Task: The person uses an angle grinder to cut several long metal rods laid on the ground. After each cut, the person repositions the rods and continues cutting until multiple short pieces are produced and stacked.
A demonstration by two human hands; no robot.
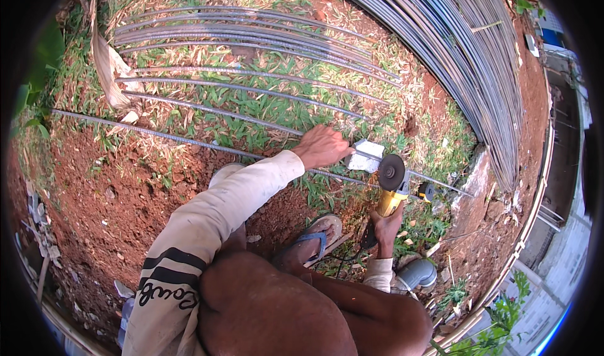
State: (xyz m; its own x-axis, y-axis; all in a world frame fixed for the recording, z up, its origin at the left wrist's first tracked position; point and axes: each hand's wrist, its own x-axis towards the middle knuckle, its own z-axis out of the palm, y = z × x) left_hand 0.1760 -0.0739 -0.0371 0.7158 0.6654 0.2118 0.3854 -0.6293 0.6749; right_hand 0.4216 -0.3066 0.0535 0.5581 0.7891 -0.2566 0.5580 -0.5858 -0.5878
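Note:
My left hand (pixel 322 147) is closed round a ribbed steel rebar (pixel 217 109), just left of a pale block (pixel 365 161) that lies under the bar. My right hand (pixel 386 227) grips the yellow body of an angle grinder (pixel 391 200). Its dark round disc (pixel 391 172) faces up beside the block, at the rebar; whether disc and steel touch I cannot tell. Small orange specks show on the ground left of the grinder. Another rebar (pixel 157 138) runs nearer to me, passing below my left wrist. A yellow and black tape measure (pixel 426 192) sits right of the grinder.
Several cut rebars (pixel 251 35) lie on the grass beyond my hands. A thick bundle of long rebars (pixel 440 47) fills the far right. My sandalled foot (pixel 319 235) is close to the grinder's cord. A grey pipe elbow (pixel 416 273) lies by my right sleeve.

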